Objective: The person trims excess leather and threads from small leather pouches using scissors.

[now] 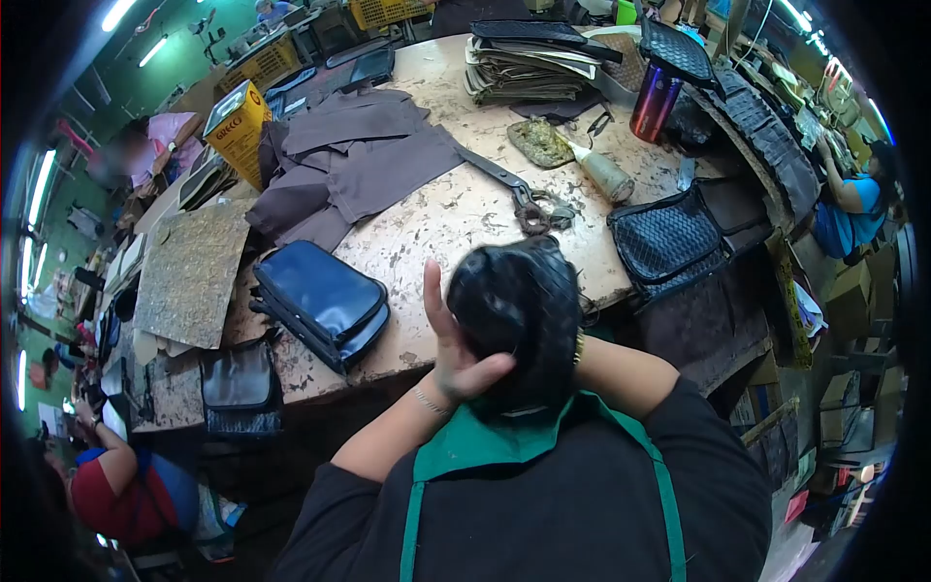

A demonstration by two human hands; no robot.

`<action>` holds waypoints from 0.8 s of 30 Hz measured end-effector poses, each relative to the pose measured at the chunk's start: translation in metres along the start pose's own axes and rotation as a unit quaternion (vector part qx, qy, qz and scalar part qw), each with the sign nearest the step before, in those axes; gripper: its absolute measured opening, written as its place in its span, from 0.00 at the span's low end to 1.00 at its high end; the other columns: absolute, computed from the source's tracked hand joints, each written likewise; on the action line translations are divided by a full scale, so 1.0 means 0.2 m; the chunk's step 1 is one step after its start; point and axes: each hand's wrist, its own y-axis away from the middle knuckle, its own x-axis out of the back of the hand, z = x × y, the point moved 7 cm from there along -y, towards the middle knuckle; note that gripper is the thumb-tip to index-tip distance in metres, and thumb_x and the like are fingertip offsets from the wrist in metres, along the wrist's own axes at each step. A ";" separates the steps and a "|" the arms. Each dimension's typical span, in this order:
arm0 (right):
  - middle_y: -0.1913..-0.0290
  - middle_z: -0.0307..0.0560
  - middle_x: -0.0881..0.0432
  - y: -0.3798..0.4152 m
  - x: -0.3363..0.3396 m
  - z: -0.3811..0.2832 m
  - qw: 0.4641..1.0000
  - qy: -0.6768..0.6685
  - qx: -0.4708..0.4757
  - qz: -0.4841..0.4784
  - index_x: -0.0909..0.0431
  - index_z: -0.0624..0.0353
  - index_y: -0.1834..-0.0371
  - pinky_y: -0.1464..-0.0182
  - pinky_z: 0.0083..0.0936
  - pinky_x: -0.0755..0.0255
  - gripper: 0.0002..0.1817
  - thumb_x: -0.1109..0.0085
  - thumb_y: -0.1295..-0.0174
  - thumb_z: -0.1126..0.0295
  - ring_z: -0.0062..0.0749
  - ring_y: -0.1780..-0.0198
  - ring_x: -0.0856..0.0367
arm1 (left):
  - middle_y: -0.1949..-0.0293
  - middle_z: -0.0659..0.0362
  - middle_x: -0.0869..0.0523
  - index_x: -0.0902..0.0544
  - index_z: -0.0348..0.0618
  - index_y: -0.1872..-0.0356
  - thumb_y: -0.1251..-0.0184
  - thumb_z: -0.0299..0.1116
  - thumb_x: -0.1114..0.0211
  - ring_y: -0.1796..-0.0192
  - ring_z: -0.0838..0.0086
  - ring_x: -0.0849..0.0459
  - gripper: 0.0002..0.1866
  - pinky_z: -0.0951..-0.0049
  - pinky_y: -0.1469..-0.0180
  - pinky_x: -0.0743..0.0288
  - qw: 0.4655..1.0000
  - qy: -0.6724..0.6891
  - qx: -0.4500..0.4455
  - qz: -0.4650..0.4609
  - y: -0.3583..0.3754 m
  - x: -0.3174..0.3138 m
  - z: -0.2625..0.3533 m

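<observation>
A black woven-leather bag [514, 310] is held up close to my chest, above the table's front edge. My left hand [461, 354] grips its left side, with the thumb across the near face and one finger pointing straight up. Its other fingers are hidden by the bag. From the right, my right hand reaches behind or into the bag; only the forearm [626, 373] and a bit of gold band at the wrist [580, 349] show. Just beyond the bag lie large scissors [514, 184] with dark handles.
On the worktable [417, 252] are dark fabric pieces [359, 160], a navy pouch [320, 296], a black woven bag [669, 238], a glue bottle [606, 175], a tumbler [657, 102] and stacked sheets [529, 73]. A brown board [189, 272] stands left. Other people work on both sides.
</observation>
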 end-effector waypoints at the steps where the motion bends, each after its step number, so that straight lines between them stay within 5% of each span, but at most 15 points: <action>1: 0.40 0.49 0.40 0.03 -0.01 0.00 0.993 0.120 0.014 -0.015 0.40 0.57 0.41 0.37 0.35 0.52 0.30 0.49 0.48 0.57 0.39 0.38 0.43 | 0.38 0.45 0.45 0.65 0.47 0.35 0.51 0.56 0.38 0.37 0.60 0.42 0.53 0.61 0.37 0.48 0.999 0.043 0.032 -0.005 -0.04 -0.01 0.01; 2: 0.41 0.48 0.38 0.01 0.02 -0.06 0.993 0.088 -0.031 -0.078 0.39 0.58 0.43 0.39 0.34 0.48 0.29 0.47 0.48 0.59 0.38 0.40 0.40 | 0.41 0.44 0.40 0.57 0.44 0.36 0.52 0.66 0.51 0.39 0.61 0.39 0.49 0.62 0.38 0.47 0.996 0.052 0.062 -0.022 -0.10 -0.01 0.06; 4: 0.42 0.48 0.37 0.04 0.00 -0.11 0.985 0.044 -0.089 -0.141 0.38 0.58 0.44 0.40 0.33 0.45 0.28 0.46 0.48 0.60 0.37 0.41 0.38 | 0.45 0.44 0.32 0.40 0.36 0.41 0.59 0.79 0.74 0.42 0.63 0.33 0.56 0.65 0.40 0.43 0.991 0.013 0.128 -0.046 -0.22 -0.06 0.16; 6: 0.45 0.47 0.35 0.09 -0.11 -0.10 0.932 -0.347 -0.043 -0.095 0.37 0.58 0.46 0.43 0.29 0.40 0.24 0.45 0.46 0.65 0.33 0.44 0.35 | 0.59 0.48 0.23 0.28 0.32 0.53 0.49 0.67 0.54 0.53 0.66 0.25 0.42 0.71 0.50 0.35 0.961 -0.032 0.164 -0.220 -0.33 -0.19 0.23; 7: 0.45 0.47 0.35 0.09 -0.14 -0.12 0.930 -0.351 -0.048 -0.098 0.37 0.58 0.46 0.43 0.29 0.40 0.24 0.45 0.46 0.65 0.33 0.44 0.35 | 0.65 0.50 0.20 0.24 0.32 0.58 0.47 0.61 0.46 0.58 0.68 0.23 0.35 0.72 0.53 0.33 0.923 -0.083 0.198 -0.319 -0.35 -0.23 0.21; 8: 0.44 0.47 0.35 0.08 -0.12 -0.13 0.926 -0.372 -0.048 -0.044 0.38 0.59 0.45 0.43 0.28 0.40 0.24 0.45 0.46 0.68 0.32 0.43 0.35 | 0.75 0.57 0.20 0.20 0.33 0.69 0.50 0.43 0.36 0.69 0.74 0.22 0.19 0.76 0.64 0.31 0.934 -0.080 0.126 -0.324 -0.39 -0.27 0.22; 10: 0.44 0.48 0.35 0.11 -0.11 -0.13 0.927 -0.373 -0.034 0.009 0.39 0.59 0.44 0.42 0.27 0.40 0.23 0.48 0.43 0.71 0.30 0.42 0.37 | 0.76 0.59 0.21 0.21 0.34 0.71 0.49 0.40 0.35 0.71 0.77 0.24 0.16 0.78 0.67 0.32 0.915 -0.085 0.184 -0.350 -0.41 -0.32 0.16; 11: 0.44 0.48 0.35 0.12 -0.21 -0.14 0.842 -0.534 -0.071 -0.024 0.39 0.60 0.43 0.42 0.27 0.41 0.23 0.49 0.42 0.70 0.30 0.41 0.38 | 0.78 0.61 0.22 0.21 0.35 0.73 0.49 0.37 0.35 0.74 0.80 0.25 0.13 0.81 0.70 0.33 0.890 -0.090 0.241 -0.378 -0.40 -0.34 0.11; 13: 0.45 0.49 0.35 0.12 -0.13 -0.21 0.978 -0.203 0.050 -0.021 0.39 0.60 0.44 0.41 0.27 0.41 0.22 0.49 0.42 0.70 0.32 0.42 0.37 | 0.85 0.67 0.28 0.24 0.38 0.81 0.47 0.38 0.36 0.79 0.87 0.33 0.14 0.82 0.78 0.40 0.868 -0.179 0.256 -0.387 -0.40 -0.36 0.02; 15: 0.45 0.49 0.35 0.12 -0.11 -0.20 0.976 -0.216 0.026 -0.024 0.39 0.60 0.44 0.41 0.27 0.41 0.22 0.49 0.42 0.70 0.32 0.42 0.37 | 0.88 0.63 0.31 0.27 0.39 0.86 0.50 0.47 0.35 0.83 0.82 0.34 0.21 0.76 0.79 0.40 0.870 -0.180 0.276 -0.366 -0.39 -0.36 -0.07; 21: 0.45 0.48 0.35 0.13 -0.10 -0.17 0.962 -0.257 -0.066 -0.063 0.39 0.59 0.43 0.42 0.27 0.39 0.22 0.50 0.42 0.70 0.31 0.42 0.36 | 0.87 0.66 0.30 0.27 0.41 0.87 0.50 0.47 0.35 0.81 0.85 0.34 0.21 0.78 0.79 0.40 0.832 -0.128 0.388 -0.375 -0.26 -0.36 -0.24; 23: 0.45 0.48 0.34 0.13 -0.09 -0.15 0.959 -0.258 -0.095 -0.063 0.39 0.59 0.43 0.42 0.27 0.39 0.22 0.50 0.41 0.71 0.31 0.43 0.36 | 0.83 0.68 0.27 0.22 0.40 0.76 0.43 0.39 0.39 0.80 0.89 0.33 0.12 0.87 0.79 0.42 0.880 0.007 0.424 -0.211 -0.27 -0.33 -0.22; 24: 0.45 0.48 0.34 0.14 -0.08 -0.14 0.957 -0.261 -0.114 -0.061 0.39 0.59 0.43 0.42 0.27 0.39 0.22 0.50 0.41 0.71 0.31 0.43 0.36 | 0.78 0.63 0.22 0.21 0.36 0.67 0.38 0.41 0.45 0.76 0.86 0.28 0.15 0.86 0.75 0.36 0.911 -0.003 0.360 -0.202 -0.30 -0.28 -0.21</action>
